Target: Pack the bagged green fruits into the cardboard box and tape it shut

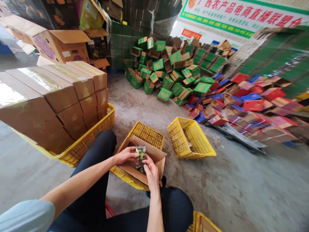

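Between my two hands is a small clear plastic packet [140,153] with green and dark contents; what exactly is inside I cannot make out. My left hand [127,155] pinches its left edge, and the fingers of my right hand [151,168] hold its right side. Both hands are over an open cardboard box [156,154] with raised flaps. More dark wrapped items show at the bottom of the box, partly hidden by my hands. The box rests on an upturned yellow plastic crate [147,134] between my knees.
Taped cartons [70,87] stand stacked in a yellow crate [96,135] on my left. Another yellow crate [201,138] sits on the floor ahead to the right. Heaps of green boxes [166,83] and red and blue boxes [253,104] lie farther back.
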